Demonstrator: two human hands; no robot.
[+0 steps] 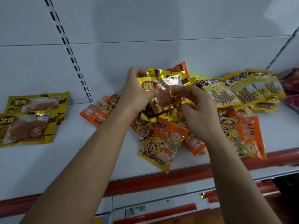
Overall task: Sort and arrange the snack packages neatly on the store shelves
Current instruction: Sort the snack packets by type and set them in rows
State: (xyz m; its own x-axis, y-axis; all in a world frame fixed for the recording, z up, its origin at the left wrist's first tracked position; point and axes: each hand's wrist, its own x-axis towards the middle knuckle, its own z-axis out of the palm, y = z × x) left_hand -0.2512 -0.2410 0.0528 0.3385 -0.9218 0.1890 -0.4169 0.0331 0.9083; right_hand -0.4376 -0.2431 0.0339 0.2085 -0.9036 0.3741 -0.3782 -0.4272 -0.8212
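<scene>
Above the mixed heap on the shelf (113, 162): gold packet (163, 92), foil and clear film. Judged light, limp, slick, crinkly; best taken by the sealed edges. Left hand (137, 91) pinches its left end; right hand (199, 110) curls round its lower right edge.

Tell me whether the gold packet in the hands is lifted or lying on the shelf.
Lifted: both hands pinch the gold foil snack packet above the pile.

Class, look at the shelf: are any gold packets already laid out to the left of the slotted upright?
Yes: two gold packets lie flat on the shelf, left of the slotted upright.
</scene>
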